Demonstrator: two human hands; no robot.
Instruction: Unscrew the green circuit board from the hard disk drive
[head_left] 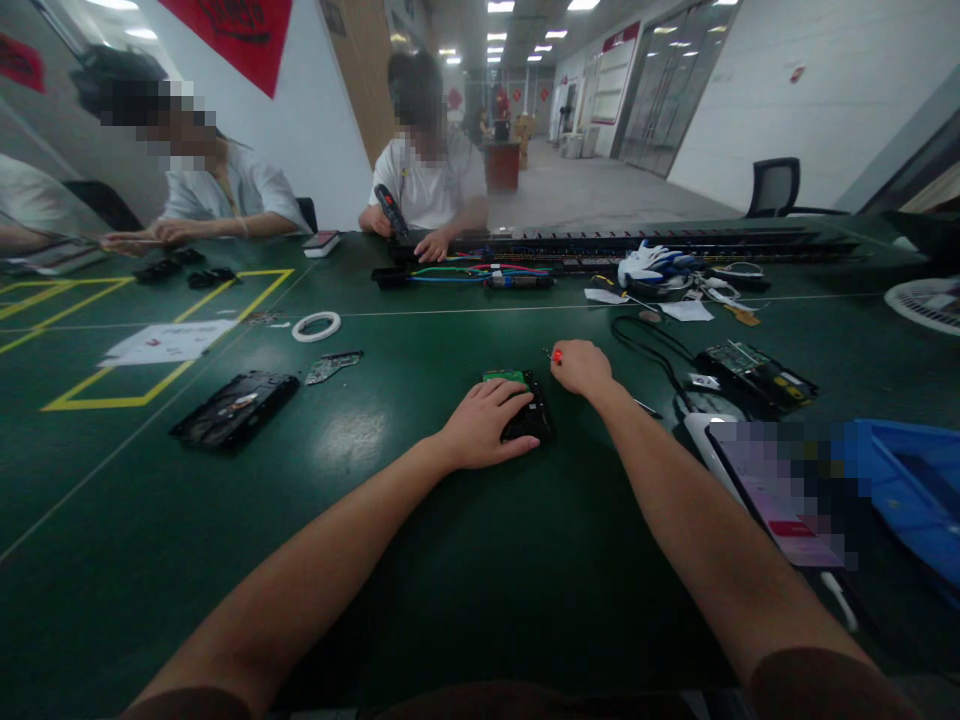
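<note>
My left hand grips a small black electronic device on the green table, its fingers across the top and its thumb along the near edge. A green circuit board shows at the device's far end; the rest of that side is under my fingers. Just right of the device, my right hand is closed round a small tool with a red part. A thin metal piece sticks out leftward from it, apart from the device. Most of this tool is hidden in my fist, so its exact kind cannot be told.
Left lie a black casing, a loose circuit board and a tape roll. Right are an opened device, a tablet-like screen and a blue bin. Across the table, a person holds a power screwdriver by long black rails.
</note>
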